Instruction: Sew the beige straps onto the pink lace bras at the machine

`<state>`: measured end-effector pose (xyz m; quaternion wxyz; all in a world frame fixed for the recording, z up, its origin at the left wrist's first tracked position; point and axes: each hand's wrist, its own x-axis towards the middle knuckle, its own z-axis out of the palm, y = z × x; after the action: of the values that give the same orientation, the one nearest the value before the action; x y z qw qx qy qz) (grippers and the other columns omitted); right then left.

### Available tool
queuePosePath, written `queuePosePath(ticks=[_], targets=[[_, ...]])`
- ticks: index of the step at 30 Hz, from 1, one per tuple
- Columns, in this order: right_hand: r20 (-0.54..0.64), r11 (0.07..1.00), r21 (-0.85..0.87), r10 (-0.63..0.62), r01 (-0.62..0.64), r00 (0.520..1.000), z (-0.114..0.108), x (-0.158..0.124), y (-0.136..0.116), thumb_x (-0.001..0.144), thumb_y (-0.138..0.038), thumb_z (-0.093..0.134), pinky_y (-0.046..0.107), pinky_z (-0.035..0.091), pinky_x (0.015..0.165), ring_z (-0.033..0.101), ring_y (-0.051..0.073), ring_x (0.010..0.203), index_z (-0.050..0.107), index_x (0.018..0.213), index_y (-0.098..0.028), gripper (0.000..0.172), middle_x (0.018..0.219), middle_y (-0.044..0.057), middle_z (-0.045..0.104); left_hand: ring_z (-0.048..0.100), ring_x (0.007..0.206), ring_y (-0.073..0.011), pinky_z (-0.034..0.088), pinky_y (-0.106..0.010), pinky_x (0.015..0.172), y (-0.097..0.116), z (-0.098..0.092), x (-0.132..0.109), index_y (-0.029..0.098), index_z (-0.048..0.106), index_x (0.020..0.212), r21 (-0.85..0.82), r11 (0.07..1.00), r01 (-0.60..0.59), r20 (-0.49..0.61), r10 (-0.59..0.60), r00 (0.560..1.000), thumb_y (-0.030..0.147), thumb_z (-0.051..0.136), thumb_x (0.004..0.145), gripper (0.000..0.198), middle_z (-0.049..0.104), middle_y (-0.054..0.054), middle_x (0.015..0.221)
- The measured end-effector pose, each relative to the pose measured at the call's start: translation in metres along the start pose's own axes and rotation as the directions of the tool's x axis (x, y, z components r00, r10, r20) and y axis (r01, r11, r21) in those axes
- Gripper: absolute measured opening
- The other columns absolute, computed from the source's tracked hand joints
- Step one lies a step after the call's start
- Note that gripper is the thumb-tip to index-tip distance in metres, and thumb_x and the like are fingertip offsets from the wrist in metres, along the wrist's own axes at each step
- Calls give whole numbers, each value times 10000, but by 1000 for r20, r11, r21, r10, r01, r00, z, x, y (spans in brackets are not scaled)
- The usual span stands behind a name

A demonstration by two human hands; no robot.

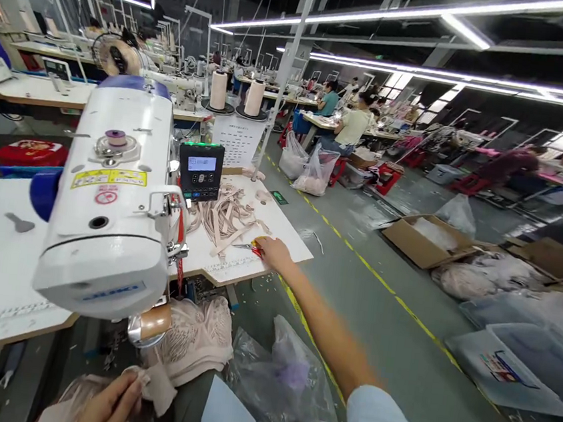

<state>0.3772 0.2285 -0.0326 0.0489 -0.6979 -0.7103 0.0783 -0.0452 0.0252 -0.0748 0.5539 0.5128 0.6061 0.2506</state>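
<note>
My right hand (273,252) reaches out to the far edge of the white sewing table (235,266) and closes on small snips with a red and yellow handle (252,247). Beside them lies a heap of beige fabric strips (225,218). My left hand (113,405) is low at the bottom of the view, fingers pinched on a piece of beige lace fabric (157,386). More beige lace pieces (195,339) hang below the table edge. A white sewing machine (112,193) stands between my hands.
A black control panel (200,171) sits behind the machine, with two thread cones (236,93) beyond. Clear plastic bags (284,379) lie by my knees. Cardboard boxes (424,243) and bagged fabric line the aisle on the right. Other people work at distant tables (350,127).
</note>
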Motion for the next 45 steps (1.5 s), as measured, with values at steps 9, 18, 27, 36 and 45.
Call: queuePosePath(ticks=[9,18,27,36,45], targets=[[82,990,122,-79,69,993,22,-143,-29,964,-355,414,333,520,724,659,256,903,506,1269,-137,386,1109,160,640,352,515,-66,283,-193,494,45,11,-25,162,555,643,-529,843,98,7,-111,994,587,712,707,457,487,30,610],[129,768,551,-464,326,876,24,-241,-152,788,-201,626,369,528,859,618,239,1045,569,1199,-210,415,1174,104,619,355,537,-68,276,-199,509,49,17,-33,163,546,671,-563,819,110,52,-98,994,553,685,747,420,492,30,641],[174,711,628,-526,318,833,39,-222,-164,847,-255,658,362,505,894,618,232,1039,570,1234,-236,397,1203,84,625,379,535,-84,261,-215,503,42,15,-34,163,576,673,-484,869,103,37,-98,995,417,631,758,273,546,17,631],[222,669,735,-387,107,895,47,-238,-148,722,-152,625,283,464,656,551,165,736,553,1172,-268,470,1090,47,601,229,470,-62,171,-219,461,30,11,-31,181,491,641,-560,823,90,22,-94,995,536,629,777,405,387,73,528],[205,618,776,-435,125,877,45,-227,-180,672,-141,638,287,445,673,518,155,722,546,1164,-257,513,1056,37,593,426,562,-89,334,-210,542,36,13,-32,154,608,732,-442,897,13,-95,-61,994,556,647,791,408,558,13,655]])
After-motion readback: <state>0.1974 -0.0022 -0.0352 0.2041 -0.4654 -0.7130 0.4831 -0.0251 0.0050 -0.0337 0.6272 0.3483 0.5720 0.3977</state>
